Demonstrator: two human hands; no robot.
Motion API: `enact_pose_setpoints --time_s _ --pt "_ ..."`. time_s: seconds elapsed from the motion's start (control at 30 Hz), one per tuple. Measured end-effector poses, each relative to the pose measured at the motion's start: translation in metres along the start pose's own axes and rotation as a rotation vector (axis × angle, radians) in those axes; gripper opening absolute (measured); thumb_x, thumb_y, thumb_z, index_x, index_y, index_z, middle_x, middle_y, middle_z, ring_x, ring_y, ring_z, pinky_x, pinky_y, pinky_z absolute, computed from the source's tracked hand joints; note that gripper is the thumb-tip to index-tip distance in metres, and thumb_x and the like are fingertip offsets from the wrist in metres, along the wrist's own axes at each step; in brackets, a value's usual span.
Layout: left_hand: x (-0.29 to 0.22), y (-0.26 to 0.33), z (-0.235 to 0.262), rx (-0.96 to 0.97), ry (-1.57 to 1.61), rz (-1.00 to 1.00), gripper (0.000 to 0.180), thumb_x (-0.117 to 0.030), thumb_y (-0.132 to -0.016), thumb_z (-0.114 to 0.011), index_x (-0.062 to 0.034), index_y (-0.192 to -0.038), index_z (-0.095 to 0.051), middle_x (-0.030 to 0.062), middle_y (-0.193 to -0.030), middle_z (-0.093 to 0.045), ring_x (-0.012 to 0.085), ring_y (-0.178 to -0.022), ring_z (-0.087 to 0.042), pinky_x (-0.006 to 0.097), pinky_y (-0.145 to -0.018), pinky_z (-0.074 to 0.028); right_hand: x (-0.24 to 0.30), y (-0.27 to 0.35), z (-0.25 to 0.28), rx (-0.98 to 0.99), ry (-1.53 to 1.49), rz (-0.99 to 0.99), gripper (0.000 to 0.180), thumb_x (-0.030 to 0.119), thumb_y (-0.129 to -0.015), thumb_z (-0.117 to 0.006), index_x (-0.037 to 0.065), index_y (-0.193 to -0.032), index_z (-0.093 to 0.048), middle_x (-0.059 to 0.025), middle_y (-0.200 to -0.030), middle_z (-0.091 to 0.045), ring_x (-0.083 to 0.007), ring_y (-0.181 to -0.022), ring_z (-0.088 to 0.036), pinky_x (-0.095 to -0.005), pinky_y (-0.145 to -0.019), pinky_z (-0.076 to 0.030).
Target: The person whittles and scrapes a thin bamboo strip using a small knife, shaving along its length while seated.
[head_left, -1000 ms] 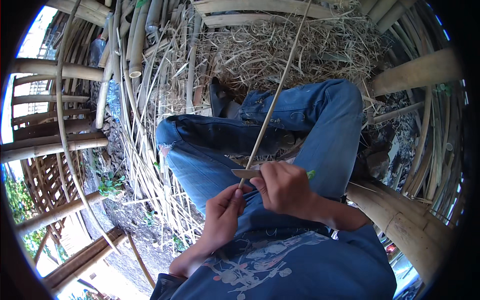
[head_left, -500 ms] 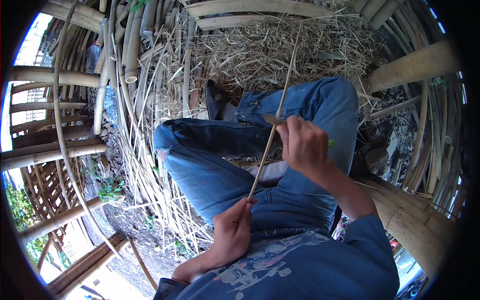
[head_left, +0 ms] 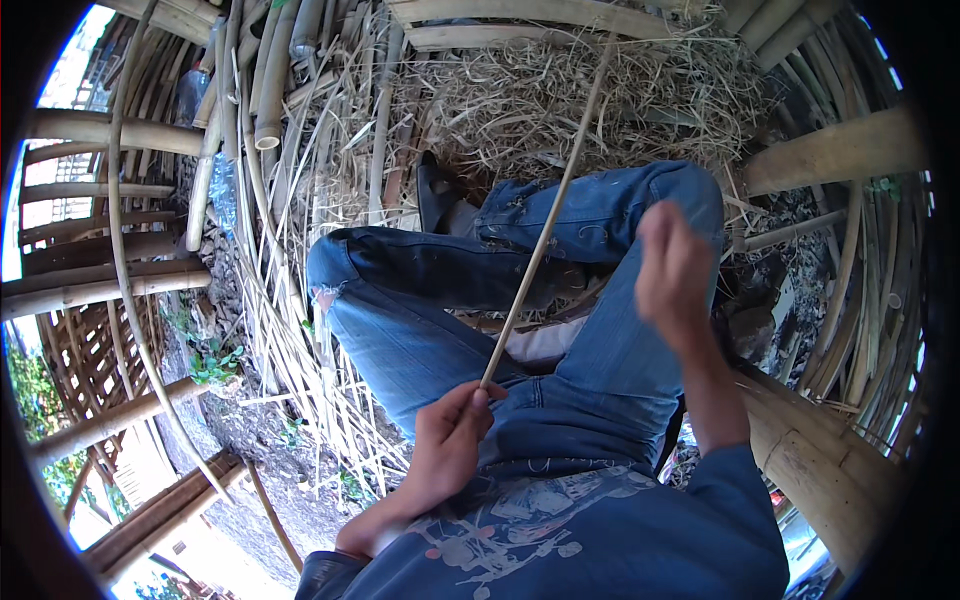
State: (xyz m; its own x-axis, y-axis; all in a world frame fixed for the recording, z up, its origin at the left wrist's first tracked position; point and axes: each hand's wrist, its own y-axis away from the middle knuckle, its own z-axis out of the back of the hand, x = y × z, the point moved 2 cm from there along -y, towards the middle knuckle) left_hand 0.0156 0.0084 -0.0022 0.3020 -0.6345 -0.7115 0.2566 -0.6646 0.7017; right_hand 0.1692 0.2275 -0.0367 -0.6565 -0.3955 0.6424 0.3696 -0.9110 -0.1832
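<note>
A long, thin bamboo strip [head_left: 545, 235] slants up and away over my lap, its far end near the shavings. My left hand [head_left: 450, 440] pinches its near end between thumb and fingers, in front of my waist. Over my right thigh, apart from the strip, my right hand [head_left: 675, 275] is closed and blurred by motion. Whatever it holds is hidden. My legs in blue jeans [head_left: 420, 350] are bent under the strip.
A heap of curled bamboo shavings [head_left: 590, 100] lies beyond my legs. Thin split strips [head_left: 290, 310] litter the ground at left. Thick bamboo poles [head_left: 835, 150] stand close on the right. A bamboo frame [head_left: 110, 285] rises at far left.
My right hand has come off the strip and swung right; the brown blade-like piece that showed at its fingers is no longer visible. My left hand has shifted slightly left with the strip.
</note>
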Motion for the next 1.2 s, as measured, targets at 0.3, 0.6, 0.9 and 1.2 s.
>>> enact_pose_setpoints --time_s 0.3,0.6,0.9,1.2 --pt "-0.01 -0.004 -0.006 -0.038 -0.044 -0.095 0.025 -0.016 -0.098 -0.045 0.0044 -0.094 -0.06 -0.0048 -0.061 -0.042 0.0034 -0.055 -0.034 0.021 -0.048 -0.028 0.066 0.078 -0.036 0.2 -0.086 0.541 0.032 0.03 -0.091 -0.048 0.005 -0.07 -0.047 -0.0084 -0.058 -0.05 -0.023 -0.048 -0.054 -0.0339 -0.041 -0.042" --pt "-0.008 0.005 -0.011 -0.074 -0.262 -0.169 0.028 -0.018 -0.097 -0.046 0.0054 -0.091 -0.061 -0.0042 -0.054 -0.04 0.0028 -0.05 -0.032 0.021 -0.045 -0.024 0.044 0.043 -0.032 0.159 0.077 0.476 0.029 0.026 -0.09 -0.05 0.005 -0.07 -0.045 -0.0081 -0.058 -0.046 -0.0242 -0.048 -0.051 -0.0351 -0.042 -0.04" --pt "-0.003 0.021 -0.01 -0.01 -0.364 -0.203 0.025 -0.014 -0.096 -0.047 0.0048 -0.091 -0.061 -0.0025 -0.051 -0.041 0.003 -0.048 -0.033 0.022 -0.043 -0.026 0.002 -0.004 -0.029 0.051 0.142 0.325 0.025 0.022 -0.09 -0.051 0.004 -0.073 -0.046 -0.0088 -0.059 -0.052 -0.0263 -0.05 -0.056 -0.0373 -0.042 -0.042" --pt "-0.005 0.009 -0.009 -0.015 -0.301 -0.19 0.025 -0.014 -0.097 -0.045 0.005 -0.09 -0.062 -0.0033 -0.051 -0.041 0.0031 -0.048 -0.032 0.023 -0.043 -0.026 -0.047 -0.064 -0.029 -0.097 0.449 0.485 0.023 0.023 -0.092 -0.049 0.006 -0.076 -0.048 -0.0083 -0.057 -0.053 -0.026 -0.05 -0.057 -0.036 -0.043 -0.046"
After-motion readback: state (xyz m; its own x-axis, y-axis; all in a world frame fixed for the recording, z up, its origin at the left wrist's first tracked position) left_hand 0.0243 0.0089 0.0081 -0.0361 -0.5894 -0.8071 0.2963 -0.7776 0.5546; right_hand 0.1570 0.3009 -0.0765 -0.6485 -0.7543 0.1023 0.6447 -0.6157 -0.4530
